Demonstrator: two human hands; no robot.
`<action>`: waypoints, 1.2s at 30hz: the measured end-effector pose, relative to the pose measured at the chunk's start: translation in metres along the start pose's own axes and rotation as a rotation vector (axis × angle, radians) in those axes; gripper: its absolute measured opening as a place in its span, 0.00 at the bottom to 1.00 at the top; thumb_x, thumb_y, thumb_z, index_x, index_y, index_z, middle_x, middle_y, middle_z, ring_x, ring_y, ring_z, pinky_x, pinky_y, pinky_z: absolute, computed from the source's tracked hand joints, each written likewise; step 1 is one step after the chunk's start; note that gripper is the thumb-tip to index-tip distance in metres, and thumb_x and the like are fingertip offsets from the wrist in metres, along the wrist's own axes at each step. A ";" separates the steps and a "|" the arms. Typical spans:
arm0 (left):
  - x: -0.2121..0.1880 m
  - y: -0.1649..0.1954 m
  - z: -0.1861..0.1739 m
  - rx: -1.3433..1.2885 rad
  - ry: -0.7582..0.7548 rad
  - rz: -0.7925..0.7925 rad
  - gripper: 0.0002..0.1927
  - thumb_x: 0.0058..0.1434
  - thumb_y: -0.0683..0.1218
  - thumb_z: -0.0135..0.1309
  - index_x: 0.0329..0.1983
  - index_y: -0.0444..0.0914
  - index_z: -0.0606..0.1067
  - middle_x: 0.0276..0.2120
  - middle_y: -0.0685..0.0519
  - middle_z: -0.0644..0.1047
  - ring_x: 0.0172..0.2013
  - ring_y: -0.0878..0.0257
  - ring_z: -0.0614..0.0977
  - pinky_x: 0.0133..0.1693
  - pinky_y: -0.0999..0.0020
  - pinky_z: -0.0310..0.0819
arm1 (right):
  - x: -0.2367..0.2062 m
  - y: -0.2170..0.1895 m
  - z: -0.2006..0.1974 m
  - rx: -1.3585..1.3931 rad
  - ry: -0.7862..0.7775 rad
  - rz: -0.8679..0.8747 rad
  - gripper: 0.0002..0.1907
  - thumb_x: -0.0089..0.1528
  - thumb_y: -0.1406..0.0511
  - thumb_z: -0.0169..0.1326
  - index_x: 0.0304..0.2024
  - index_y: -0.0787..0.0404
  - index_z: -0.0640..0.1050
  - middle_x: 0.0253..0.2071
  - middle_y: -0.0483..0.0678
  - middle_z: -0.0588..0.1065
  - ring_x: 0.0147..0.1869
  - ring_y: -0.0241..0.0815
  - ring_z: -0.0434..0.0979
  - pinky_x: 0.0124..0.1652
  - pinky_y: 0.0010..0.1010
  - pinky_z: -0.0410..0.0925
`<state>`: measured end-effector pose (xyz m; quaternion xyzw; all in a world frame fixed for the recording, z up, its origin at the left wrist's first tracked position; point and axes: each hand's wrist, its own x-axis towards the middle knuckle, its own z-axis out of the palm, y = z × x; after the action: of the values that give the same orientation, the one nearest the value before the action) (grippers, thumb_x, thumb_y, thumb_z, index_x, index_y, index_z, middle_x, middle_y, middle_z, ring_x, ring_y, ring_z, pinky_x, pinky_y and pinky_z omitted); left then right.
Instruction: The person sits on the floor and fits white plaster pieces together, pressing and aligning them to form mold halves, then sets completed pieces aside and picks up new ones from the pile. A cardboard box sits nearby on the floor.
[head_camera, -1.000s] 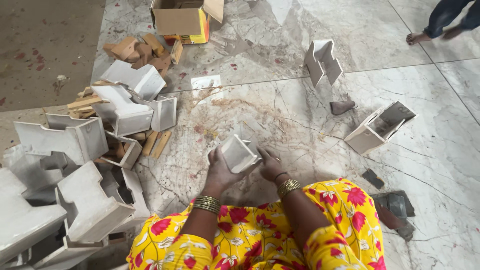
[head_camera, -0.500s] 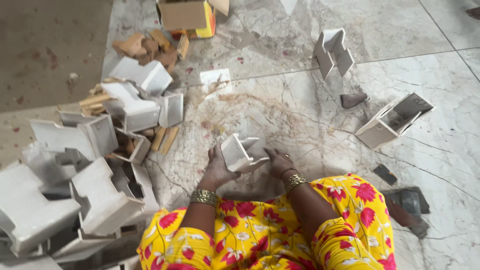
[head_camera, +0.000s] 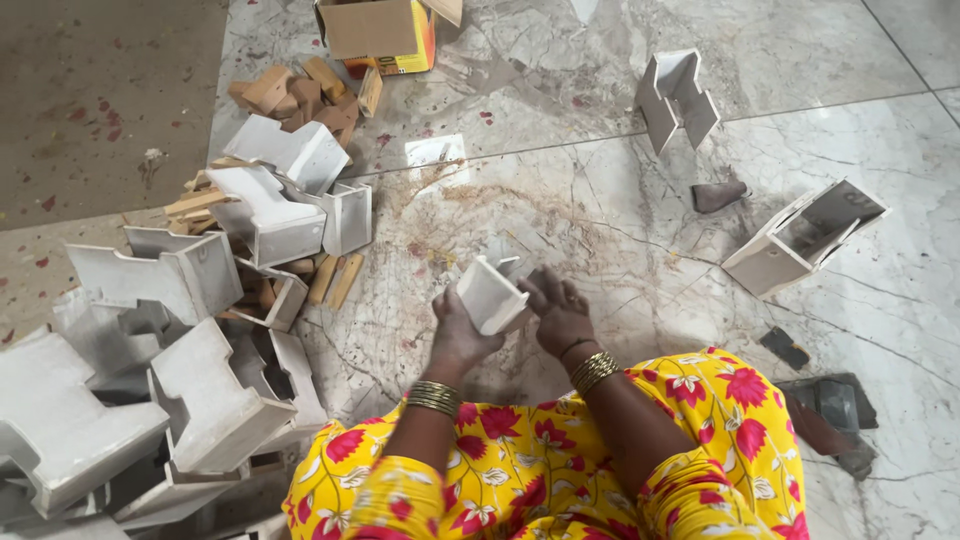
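- Both hands grasp one small white moulded piece (head_camera: 492, 295), held just above the marble floor (head_camera: 620, 230) in front of the seated person's knees; the left hand (head_camera: 458, 335) cups it from below and from the side, clenched around its body.
- Right hand (head_camera: 560, 315) presses against the piece's far edge, fingers curled on it; whether the fingertips hold anything small besides cannot be told.
- To the person's left lies a heap of similar white moulded pieces (head_camera: 180, 330), some stacked, some tipped over, with short wooden blocks (head_camera: 290, 90) scattered among and beyond them.
- An open cardboard box (head_camera: 375, 30) sits at the top of the view; two more white pieces (head_camera: 678, 95) (head_camera: 805, 235) stand well apart on the right, and dark flat scraps (head_camera: 830, 405) lie near the right knee.
- Fine dust or shavings (head_camera: 470, 200) streak the floor just ahead of the hands.
- Judged from this, the step in hand is working or cleaning one piece at a time, with the heap untouched; any next move calls for a steady hold while the piece is turned or set aside, well clear of the leaning stack.
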<state>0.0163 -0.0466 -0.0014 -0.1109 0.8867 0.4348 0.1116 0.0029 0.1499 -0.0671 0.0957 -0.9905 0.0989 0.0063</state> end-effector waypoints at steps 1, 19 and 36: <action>-0.002 0.002 0.004 -0.015 0.051 0.055 0.69 0.37 0.47 0.75 0.73 0.37 0.41 0.64 0.39 0.55 0.62 0.42 0.69 0.63 0.60 0.69 | 0.006 0.001 -0.008 0.070 -0.101 0.070 0.44 0.54 0.68 0.51 0.71 0.29 0.60 0.77 0.47 0.48 0.75 0.56 0.52 0.66 0.47 0.52; -0.013 -0.010 0.004 0.061 0.034 0.060 0.66 0.36 0.47 0.74 0.73 0.40 0.44 0.67 0.44 0.53 0.63 0.47 0.69 0.62 0.60 0.71 | -0.047 0.015 0.016 0.824 -0.074 -0.250 0.46 0.50 0.79 0.41 0.73 0.61 0.59 0.79 0.58 0.47 0.83 0.54 0.42 0.74 0.44 0.48; 0.010 -0.026 -0.002 -0.030 0.250 0.087 0.68 0.36 0.46 0.76 0.73 0.36 0.42 0.64 0.37 0.54 0.64 0.40 0.64 0.63 0.58 0.66 | -0.057 0.003 0.078 1.049 -0.333 0.162 0.33 0.63 0.74 0.38 0.71 0.59 0.73 0.56 0.63 0.79 0.58 0.52 0.78 0.54 0.32 0.72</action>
<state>0.0143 -0.0648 -0.0232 -0.1275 0.8910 0.4353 -0.0203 0.0589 0.1478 -0.1462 0.0238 -0.8002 0.5627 -0.2063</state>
